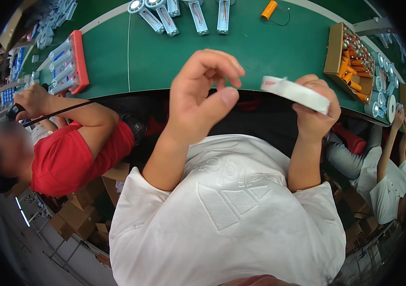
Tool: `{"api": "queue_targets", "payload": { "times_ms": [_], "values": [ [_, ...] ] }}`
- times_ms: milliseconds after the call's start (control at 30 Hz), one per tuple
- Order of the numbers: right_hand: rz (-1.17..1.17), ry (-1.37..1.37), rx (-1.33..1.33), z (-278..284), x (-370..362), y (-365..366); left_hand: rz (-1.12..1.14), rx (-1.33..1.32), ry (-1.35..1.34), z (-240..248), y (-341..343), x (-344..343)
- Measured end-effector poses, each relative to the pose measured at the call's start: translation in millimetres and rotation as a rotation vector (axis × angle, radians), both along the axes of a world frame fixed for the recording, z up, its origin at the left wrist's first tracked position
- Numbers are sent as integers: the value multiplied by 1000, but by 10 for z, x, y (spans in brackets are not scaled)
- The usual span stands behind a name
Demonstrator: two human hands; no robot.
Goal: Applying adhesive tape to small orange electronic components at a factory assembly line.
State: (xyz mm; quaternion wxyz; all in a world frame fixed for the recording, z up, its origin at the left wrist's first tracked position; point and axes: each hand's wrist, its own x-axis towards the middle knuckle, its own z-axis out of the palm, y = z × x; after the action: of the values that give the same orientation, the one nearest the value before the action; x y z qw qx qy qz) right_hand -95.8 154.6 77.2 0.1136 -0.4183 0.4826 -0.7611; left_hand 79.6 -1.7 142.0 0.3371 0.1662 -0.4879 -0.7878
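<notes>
Right hand: the right hand (315,112) is closed around a white tape roll (295,93), fingers wrapped over its far rim, the roll seen nearly edge-on and tilted.
Left hand: the left hand (203,93) is raised just beside the roll, empty, its fingers curled loosely and thumb and forefinger narrowly apart; it does not touch the roll.
Tape roll: held in the air above the person's lap, at the near edge of the green surface (117,62), not resting on it.
Surface edge: the near rim curves across the view just behind both hands.
On the surface: a row of white and blue parts (184,14) at the far side, an orange cylinder with a black wire (269,9) beside them, a red tray of white parts (67,62) to the left, a cardboard box of orange cylinders (353,62) to the right.
Open room: bare green stretches between the red tray and the cardboard box.
Neighbours: a person in a red shirt (74,157) sits at the left, a person in white (386,181) at the right.
</notes>
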Motion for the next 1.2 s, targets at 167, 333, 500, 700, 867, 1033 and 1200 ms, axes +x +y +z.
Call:
{"api": "queue_targets", "payload": {
  "times_ms": [167,333,500,700,867,1033,1200],
  "values": [
    [32,187,90,38,13,23,-102,-631,-215,14,-53,-71],
    [122,75,73,-80,-14,40,-158,-540,-245,-73,-51,-73],
    [295,-450,-111,-329,-16,43,-13,-203,60,-238,61,-87],
    [402,-586,-44,-349,88,-58,68,-269,338,-363,189,-89],
    [361,-757,13,-413,184,-87,-126,129,488,-342,163,-78],
    [284,-751,120,-456,153,-91,-140,125,241,-498,84,45],
    [411,-708,49,-472,145,-172,-235,229,74,-550,22,131]
  ]
}}
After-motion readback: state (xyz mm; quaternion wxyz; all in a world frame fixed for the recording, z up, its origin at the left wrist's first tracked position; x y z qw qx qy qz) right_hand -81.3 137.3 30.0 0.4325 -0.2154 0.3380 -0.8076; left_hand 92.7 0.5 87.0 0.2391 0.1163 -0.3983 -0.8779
